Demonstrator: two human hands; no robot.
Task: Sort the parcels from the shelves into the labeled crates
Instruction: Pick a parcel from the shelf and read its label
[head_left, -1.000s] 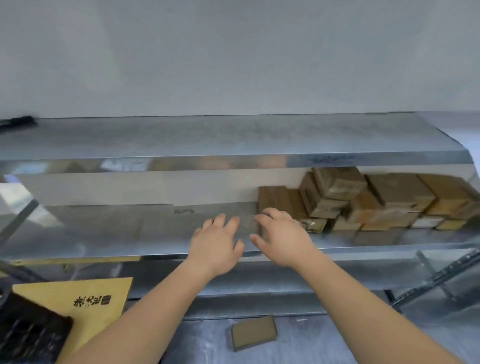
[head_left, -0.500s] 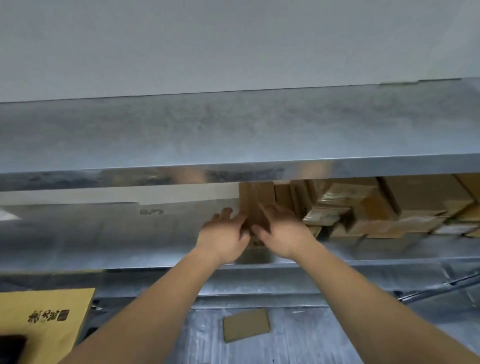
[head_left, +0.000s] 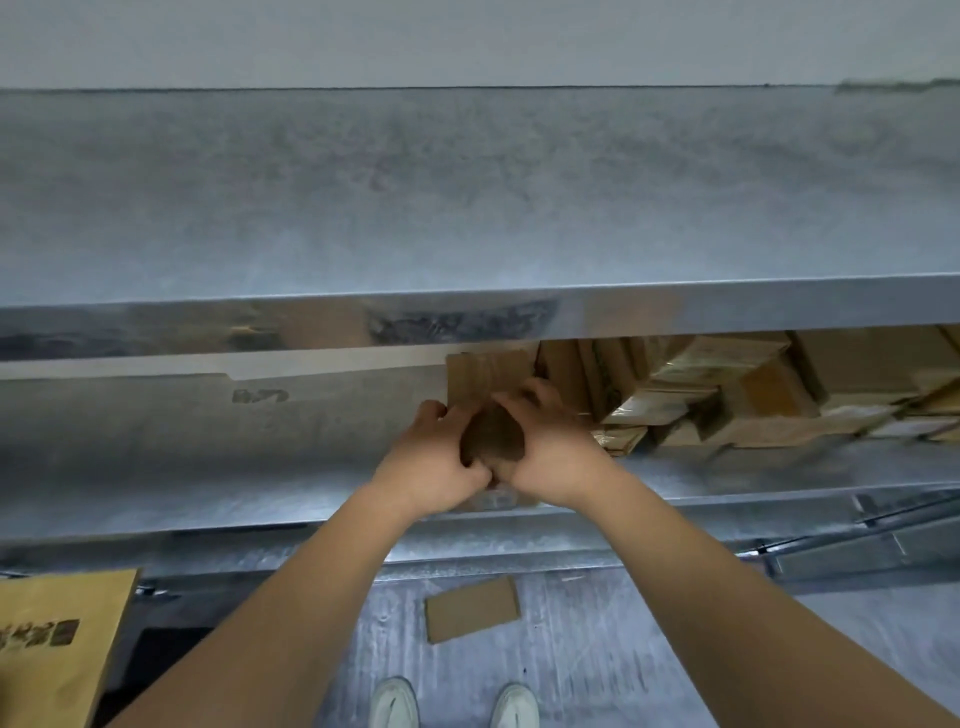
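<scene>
A flat brown cardboard parcel (head_left: 485, 376) lies on the middle metal shelf (head_left: 208, 457), at the left end of a heap of taped brown parcels (head_left: 753, 395). My left hand (head_left: 434, 462) grips its left side, fingers curled round the edge. On the other side my right hand (head_left: 548, 449) holds the right edge, fingers curled over the top. The near part of the parcel is hidden between my hands.
The upper shelf (head_left: 467, 208) juts out above the parcels. A small flat parcel (head_left: 472, 608) lies on the floor below. A tan cardboard box with dark print (head_left: 57, 644) stands at the lower left. My white shoes (head_left: 452, 704) show at the bottom edge.
I have leaned closer to the shelf. Both hands reached forward from the shelf's front edge to the leftmost parcel and closed on its two sides.
</scene>
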